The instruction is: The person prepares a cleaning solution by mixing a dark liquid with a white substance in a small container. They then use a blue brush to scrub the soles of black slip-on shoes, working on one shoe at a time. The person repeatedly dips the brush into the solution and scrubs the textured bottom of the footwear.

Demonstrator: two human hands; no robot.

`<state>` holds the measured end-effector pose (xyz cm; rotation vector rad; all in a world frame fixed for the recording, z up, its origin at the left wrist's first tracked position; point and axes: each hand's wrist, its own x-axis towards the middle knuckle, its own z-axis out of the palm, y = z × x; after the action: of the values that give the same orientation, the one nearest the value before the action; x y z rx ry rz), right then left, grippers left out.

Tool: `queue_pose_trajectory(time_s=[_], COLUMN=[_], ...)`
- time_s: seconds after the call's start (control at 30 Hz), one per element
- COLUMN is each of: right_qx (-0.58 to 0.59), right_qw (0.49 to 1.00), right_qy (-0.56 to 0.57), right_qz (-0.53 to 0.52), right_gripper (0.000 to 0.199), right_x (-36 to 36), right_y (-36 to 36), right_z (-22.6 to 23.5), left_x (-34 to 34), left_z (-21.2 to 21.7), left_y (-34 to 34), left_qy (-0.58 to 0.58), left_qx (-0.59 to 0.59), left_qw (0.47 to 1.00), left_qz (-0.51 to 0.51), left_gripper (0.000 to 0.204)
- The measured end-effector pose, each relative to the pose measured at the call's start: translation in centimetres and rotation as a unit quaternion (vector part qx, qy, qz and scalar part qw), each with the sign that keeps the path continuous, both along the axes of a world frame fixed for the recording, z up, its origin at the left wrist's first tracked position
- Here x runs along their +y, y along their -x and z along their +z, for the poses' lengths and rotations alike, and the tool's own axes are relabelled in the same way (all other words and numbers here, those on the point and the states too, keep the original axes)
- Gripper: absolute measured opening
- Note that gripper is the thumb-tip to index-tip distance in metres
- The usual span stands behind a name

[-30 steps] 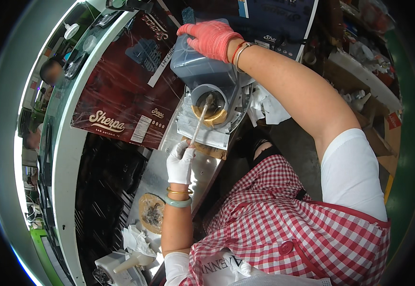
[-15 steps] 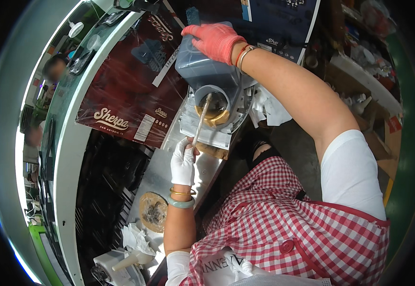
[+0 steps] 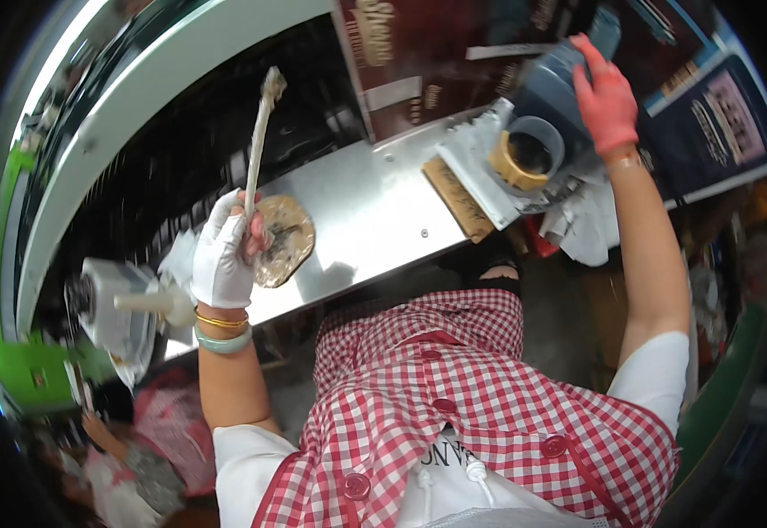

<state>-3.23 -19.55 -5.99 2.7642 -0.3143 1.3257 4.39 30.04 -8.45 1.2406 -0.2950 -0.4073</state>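
Observation:
My left hand point(image 3: 225, 251), in a white glove with bare fingertips, pinches a long pale stick point(image 3: 258, 150). The stick points up and away, with a lumpy, stained tip, and is well apart from the jug. At the right, my right hand point(image 3: 608, 106) in a red glove grips the top of a dark translucent plastic jug point(image 3: 550, 88), thumb and forefinger lying over it. The jug lies tilted with its round mouth towards me. Yellowish residue coats the mouth's lower rim point(image 3: 515, 172), and dark contents show inside.
Papers and a brown cardboard piece point(image 3: 456, 201) lie under the jug on the metal bench point(image 3: 374, 207). Near my left hand are a round, plastic-covered disc point(image 3: 286, 242) and a whitish container point(image 3: 115, 304). Printed dark red boxes point(image 3: 445, 53) stand behind the bench.
My left hand has drawn the stick out of the jug's mouth and moved left with it. My right hand stays at the jug. The view has turned to the left.

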Motion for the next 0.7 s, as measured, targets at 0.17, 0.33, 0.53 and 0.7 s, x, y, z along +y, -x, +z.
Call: queue_pose_trajectory(time_s=[0.17,0.33,0.53,0.7], right_qx=[-0.013,0.034,0.156,0.222], right_qw=[0.968,0.907,0.859,0.872], right_qy=[-0.041,-0.157,-0.261,-0.223], right_qz=[0.246,0.390,0.412,0.375], right_gripper=[0.037,0.043,0.057,0.079], right_x=[15.1,25.8,33.1,35.4], right_y=[0.5,0.3,-2.2,-3.2], right_z=[-1.9,-7.6,-12.9,-13.9], left_x=[9.5,11.4,10.4,10.0], left_z=[-6.6,-10.8,-11.3,-11.2], left_y=[1.8,3.1,2.2,1.5], left_qy=[-0.124,-0.221,-0.299,-0.446], left_qx=[0.058,0.108,0.025,-0.058], left_qw=[0.985,0.957,0.940,0.872], left_qz=[0.104,0.151,0.160,0.194], left_gripper=[0.023,0.022,0.025,0.024])
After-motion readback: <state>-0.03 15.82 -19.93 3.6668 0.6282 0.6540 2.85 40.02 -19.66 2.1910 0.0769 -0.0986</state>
